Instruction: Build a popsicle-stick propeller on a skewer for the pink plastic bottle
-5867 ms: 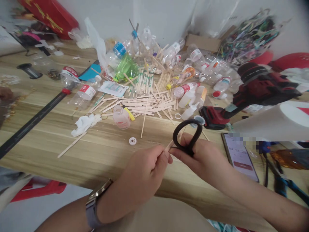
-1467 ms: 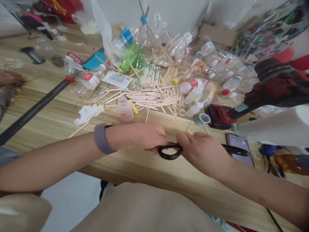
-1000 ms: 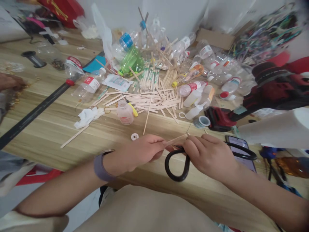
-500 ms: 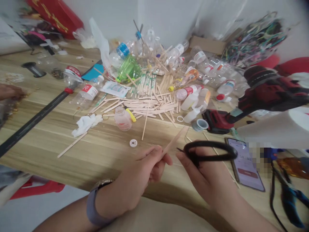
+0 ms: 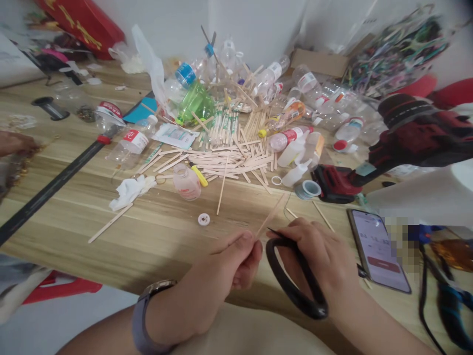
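My left hand [image 5: 229, 261], with a watch on its wrist, pinches a thin pale wooden stick [image 5: 270, 216] between thumb and fingers. The stick points up and away over the table. Close on its right, my right hand [image 5: 334, 264] is wrapped round scissors [image 5: 317, 310] with a large black loop handle. A dark pointed tip shows beside the stick near my left fingers; whether it touches the wood I cannot tell. Most of the blades are hidden. Beyond my hands lies a heap of flat wooden sticks [image 5: 236, 165].
Plastic bottles [image 5: 284, 140] crowd the back. A pink jar [image 5: 186, 182], white cap [image 5: 203, 219] and crumpled tissue [image 5: 129, 191] lie in front. On the right are a red-black power tool [image 5: 417, 133], phone [image 5: 380, 251] and pliers [image 5: 453, 305]. Another person's hand [image 5: 15, 143] is at far left.
The scissors have turned in my right hand: the loop, level before, now tilts down toward me. My right hand has rolled over, knuckles up. My left hand still pinches the stick.
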`<state>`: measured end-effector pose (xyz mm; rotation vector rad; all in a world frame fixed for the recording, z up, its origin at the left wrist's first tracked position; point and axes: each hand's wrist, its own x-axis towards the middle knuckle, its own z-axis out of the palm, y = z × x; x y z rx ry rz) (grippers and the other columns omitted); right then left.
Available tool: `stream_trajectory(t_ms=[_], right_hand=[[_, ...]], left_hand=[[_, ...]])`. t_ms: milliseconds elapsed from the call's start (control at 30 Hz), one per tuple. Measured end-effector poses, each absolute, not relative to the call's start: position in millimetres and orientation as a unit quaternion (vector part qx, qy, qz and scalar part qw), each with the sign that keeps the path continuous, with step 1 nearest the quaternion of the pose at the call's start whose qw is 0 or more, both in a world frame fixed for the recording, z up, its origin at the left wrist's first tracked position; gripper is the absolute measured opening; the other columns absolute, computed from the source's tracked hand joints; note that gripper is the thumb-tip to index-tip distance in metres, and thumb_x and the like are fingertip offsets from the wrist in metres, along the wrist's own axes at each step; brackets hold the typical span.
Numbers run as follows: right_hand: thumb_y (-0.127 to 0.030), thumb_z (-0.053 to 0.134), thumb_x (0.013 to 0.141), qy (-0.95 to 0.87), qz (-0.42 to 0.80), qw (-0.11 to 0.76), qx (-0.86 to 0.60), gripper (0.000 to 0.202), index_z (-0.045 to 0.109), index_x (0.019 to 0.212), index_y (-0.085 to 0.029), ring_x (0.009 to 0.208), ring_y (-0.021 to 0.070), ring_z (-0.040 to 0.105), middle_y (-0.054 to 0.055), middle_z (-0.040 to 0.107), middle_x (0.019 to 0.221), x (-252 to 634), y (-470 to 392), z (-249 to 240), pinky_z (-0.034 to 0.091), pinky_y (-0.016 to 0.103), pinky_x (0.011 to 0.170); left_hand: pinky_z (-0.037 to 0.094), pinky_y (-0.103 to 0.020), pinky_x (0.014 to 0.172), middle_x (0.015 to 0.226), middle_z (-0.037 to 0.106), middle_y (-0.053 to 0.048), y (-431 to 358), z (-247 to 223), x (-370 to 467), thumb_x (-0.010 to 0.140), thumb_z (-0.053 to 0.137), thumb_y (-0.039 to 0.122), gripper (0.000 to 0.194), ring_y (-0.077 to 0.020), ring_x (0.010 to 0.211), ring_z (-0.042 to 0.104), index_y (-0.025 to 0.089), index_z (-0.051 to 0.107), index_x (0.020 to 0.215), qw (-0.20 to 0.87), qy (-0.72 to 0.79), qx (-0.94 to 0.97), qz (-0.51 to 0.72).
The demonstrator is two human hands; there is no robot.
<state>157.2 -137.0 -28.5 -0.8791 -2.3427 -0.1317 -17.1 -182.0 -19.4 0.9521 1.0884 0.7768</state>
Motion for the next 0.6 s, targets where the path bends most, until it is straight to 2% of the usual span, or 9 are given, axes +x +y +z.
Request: stream_trajectory(t_ms=[267,367,467,600], right_hand=[[-0.009,0.042,0.090,-0.908,-0.151,0.268,-0.284,0.014,0.053,0.086,-0.016,0.049,0.0165,0.052,0.002,0.057,0.058,160,-136,-18,0.035,0.031,0.048],[-0.011,0.042,0.090,-0.904,-0.094,0.287,-0.304,0.015,0.052,0.084,-0.018,0.046,0.0152,0.050,0.001,0.057,0.057,160,-137,-21,0.036,0.029,0.046],[-0.013,0.045,0.089,-0.883,0.013,0.322,-0.341,0.011,0.051,0.084,-0.021,0.048,0.0137,0.055,-0.001,0.060,0.060,158,-140,-27,0.041,0.026,0.047],[-0.015,0.051,0.087,-0.838,0.122,0.346,-0.403,0.010,0.048,0.082,-0.024,0.049,0.0126,0.057,-0.004,0.059,0.059,155,-147,-31,0.043,0.023,0.047]], left_hand=[[0.028,-0.023,0.054,0.064,0.035,0.005,-184,-23,-15,0.093,0.042,0.052,0.038,-0.0106,0.059,0.029,0.020,0.043,0.072,0.751,0.425,0.361,0.352],[0.032,-0.024,0.059,0.066,0.040,0.005,-184,-27,-17,0.095,0.039,0.053,0.041,-0.0106,0.061,0.035,0.020,0.045,0.073,0.725,0.421,0.413,0.356],[0.034,-0.025,0.065,0.067,0.043,0.004,-182,-29,-21,0.098,0.035,0.049,0.041,-0.0114,0.065,0.039,0.019,0.045,0.072,0.676,0.426,0.493,0.344],[0.031,-0.025,0.060,0.066,0.041,0.004,-178,-29,-24,0.099,0.033,0.046,0.039,-0.0110,0.061,0.037,0.019,0.044,0.073,0.644,0.407,0.551,0.340]])
